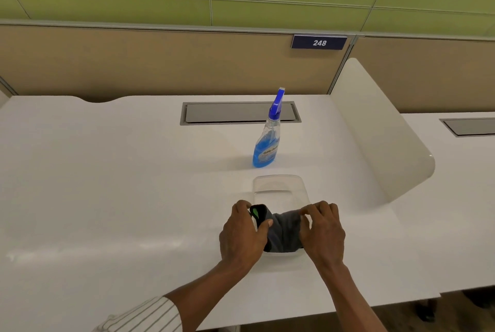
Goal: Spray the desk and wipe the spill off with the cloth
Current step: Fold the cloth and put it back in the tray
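A dark grey cloth (285, 230) with a black and green patch at its left end lies in the near half of a clear plastic container (278, 187) on the white desk (120, 184). My left hand (242, 235) grips the cloth's left end, thumb on top. My right hand (322, 230) holds its right end, fingers curled over the fabric. A spray bottle (266, 141) with blue liquid and a blue trigger head stands upright beyond the container, apart from both hands. No spill shows on the desk.
A grey cable hatch (235, 113) is set into the desk behind the bottle. A white rounded divider (380, 131) stands to the right, with a second desk beyond it. A tan partition with a "248" plate (319, 42) backs the desk.
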### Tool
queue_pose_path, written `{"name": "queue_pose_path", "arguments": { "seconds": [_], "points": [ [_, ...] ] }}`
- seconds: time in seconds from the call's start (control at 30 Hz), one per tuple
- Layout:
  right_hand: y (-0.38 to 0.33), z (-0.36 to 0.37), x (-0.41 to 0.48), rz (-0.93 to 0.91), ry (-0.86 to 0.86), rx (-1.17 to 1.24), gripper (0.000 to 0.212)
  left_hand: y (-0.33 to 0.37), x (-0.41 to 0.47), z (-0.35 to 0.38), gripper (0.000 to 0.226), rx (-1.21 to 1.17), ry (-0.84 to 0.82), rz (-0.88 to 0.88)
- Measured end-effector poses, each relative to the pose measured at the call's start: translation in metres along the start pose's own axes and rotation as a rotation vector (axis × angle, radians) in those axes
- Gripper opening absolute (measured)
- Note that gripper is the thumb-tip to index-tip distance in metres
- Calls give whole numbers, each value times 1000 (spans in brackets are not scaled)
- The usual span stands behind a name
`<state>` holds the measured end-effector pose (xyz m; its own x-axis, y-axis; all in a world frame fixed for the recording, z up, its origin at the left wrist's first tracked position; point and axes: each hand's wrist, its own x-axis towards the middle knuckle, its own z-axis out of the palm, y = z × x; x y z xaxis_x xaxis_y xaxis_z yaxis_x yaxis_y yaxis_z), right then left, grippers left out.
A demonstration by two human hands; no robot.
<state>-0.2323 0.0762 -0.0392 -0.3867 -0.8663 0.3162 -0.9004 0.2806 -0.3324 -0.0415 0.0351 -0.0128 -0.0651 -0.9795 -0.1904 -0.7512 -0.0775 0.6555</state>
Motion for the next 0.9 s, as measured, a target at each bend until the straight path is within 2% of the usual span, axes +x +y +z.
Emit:
{"name": "queue_pose_path", "arguments": {
  "seconds": [0.13, 0.23, 0.37, 0.57, 0.63, 0.73, 0.9],
  "points": [
    [-17, -16, 34, 83, -7, 166, 15, -1, 0, -1, 37, 67, -16, -60],
    [-32, -21, 81, 96, -28, 277, 21, -3, 3, 1, 34, 67, -34, -115],
    [-55, -17, 146, 137, -104, 428, 45, -5, 5, 4, 35, 4, -54, -161],
    [-82, 3, 213, 151, -285, 497, 80, -9, 4, 2, 36, -40, -72, -190],
    [-88, 11, 222, 119, -315, 499, 80, -10, 3, 1, 37, -35, -80, -183],
    [-94, 23, 228, 90, -328, 473, 68, -9, 4, -1, 38, -6, -89, -167],
    [-97, 30, 227, 94, -282, 449, 60, -8, 4, -2, 38, 19, -103, -152]
  ]
}}
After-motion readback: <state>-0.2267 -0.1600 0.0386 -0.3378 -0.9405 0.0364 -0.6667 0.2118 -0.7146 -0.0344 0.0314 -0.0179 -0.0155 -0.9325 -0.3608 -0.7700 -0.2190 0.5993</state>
